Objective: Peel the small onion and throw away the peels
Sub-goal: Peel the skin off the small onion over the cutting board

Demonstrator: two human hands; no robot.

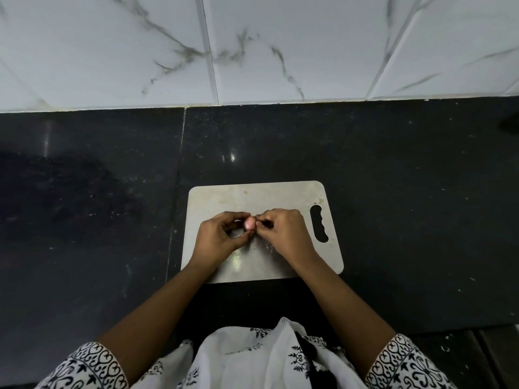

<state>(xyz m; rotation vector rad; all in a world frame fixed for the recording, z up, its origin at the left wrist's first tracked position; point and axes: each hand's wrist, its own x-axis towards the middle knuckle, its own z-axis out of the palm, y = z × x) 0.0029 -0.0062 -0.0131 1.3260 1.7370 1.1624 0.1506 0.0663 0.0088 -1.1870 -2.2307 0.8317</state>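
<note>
A small pink onion [249, 223] is held just above the pale cutting board [222, 197]. My left hand [222, 237] grips it between thumb and fingertips from the left. My right hand [283, 230] pinches at the onion's right side with thumb and forefinger; whether a piece of peel is between those fingers is too small to tell. No loose peels show on the board.
The board has a dark handle slot [318, 223] on its right side and lies on a black stone counter [407, 192]. White marble-pattern wall tiles [280, 51] rise behind the counter. A dark object [512, 123] pokes in at the right edge.
</note>
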